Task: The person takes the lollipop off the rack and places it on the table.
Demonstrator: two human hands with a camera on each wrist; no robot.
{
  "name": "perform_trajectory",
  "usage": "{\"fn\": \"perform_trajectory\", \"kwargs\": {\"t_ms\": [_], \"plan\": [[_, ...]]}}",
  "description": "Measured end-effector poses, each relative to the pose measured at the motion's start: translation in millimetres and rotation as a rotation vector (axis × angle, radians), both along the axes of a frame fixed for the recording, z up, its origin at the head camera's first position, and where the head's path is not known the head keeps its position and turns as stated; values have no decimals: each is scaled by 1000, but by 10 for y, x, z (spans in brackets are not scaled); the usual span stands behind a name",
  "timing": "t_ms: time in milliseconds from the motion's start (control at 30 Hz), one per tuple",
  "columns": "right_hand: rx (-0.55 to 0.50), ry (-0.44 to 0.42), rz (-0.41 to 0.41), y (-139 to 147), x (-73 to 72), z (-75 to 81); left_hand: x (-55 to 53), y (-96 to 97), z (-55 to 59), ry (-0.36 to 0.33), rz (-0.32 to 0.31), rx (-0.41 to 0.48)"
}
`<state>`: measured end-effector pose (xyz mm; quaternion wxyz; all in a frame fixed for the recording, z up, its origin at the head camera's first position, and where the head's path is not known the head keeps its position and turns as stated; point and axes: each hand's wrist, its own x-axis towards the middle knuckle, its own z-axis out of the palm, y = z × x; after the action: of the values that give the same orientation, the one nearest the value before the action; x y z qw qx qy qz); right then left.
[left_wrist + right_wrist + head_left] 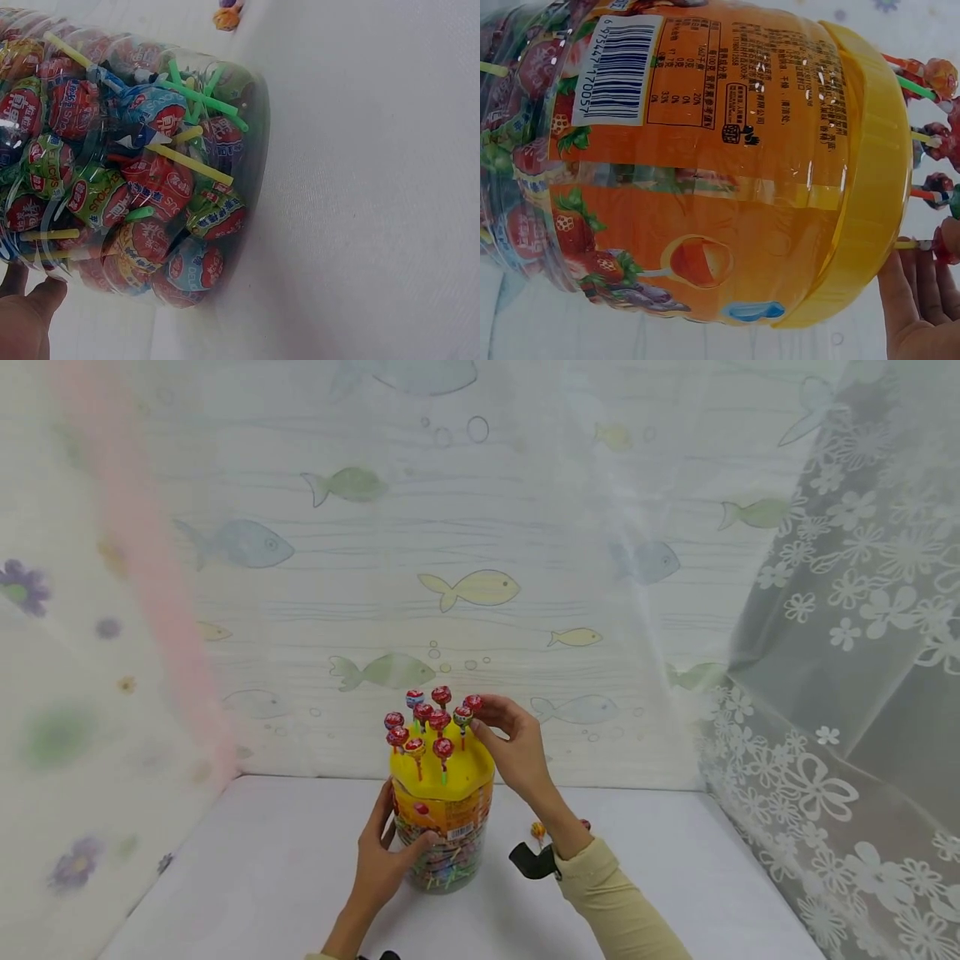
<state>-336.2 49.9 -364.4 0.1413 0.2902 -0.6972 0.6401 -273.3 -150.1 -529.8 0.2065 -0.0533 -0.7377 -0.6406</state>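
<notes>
A clear jar [450,860] full of wrapped lollipops stands on the table, with an orange label [697,240] and a yellow lid [448,783]. Several lollipops [438,720] stand upright by their sticks in the lid. My left hand [382,856] grips the jar's left side, thumb across the front and fingers partly hidden behind. At the lid's right back edge, my right hand [517,747] pinches a red-wrapped lollipop [472,702]; its stick meets the lid in the right wrist view. The fingertips are partly hidden by the candy.
A yellow-orange lollipop [537,831] lies on the white table [645,877] right of the jar, and a red one [585,825] shows partly behind the right forearm. Behind the table hangs a fish-patterned curtain [480,635]. Lace [832,802] hangs at the right.
</notes>
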Motion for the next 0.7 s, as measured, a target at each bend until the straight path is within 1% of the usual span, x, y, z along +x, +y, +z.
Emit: {"fn": "perform_trajectory", "kwargs": {"t_ms": [200, 467, 567, 700], "plan": [[5, 12, -40, -18, -27, -12, 1, -13, -16, 5, -2, -6], [29, 44, -62, -27, -70, 19, 8, -12, -1, 14, -6, -9], [19, 46, -62, -28, -80, 39, 18, -6, 9, 15, -5, -8], [-7, 71, -60, -17, -77, 69, 32, -1, 24, 24, -6, -18]]}}
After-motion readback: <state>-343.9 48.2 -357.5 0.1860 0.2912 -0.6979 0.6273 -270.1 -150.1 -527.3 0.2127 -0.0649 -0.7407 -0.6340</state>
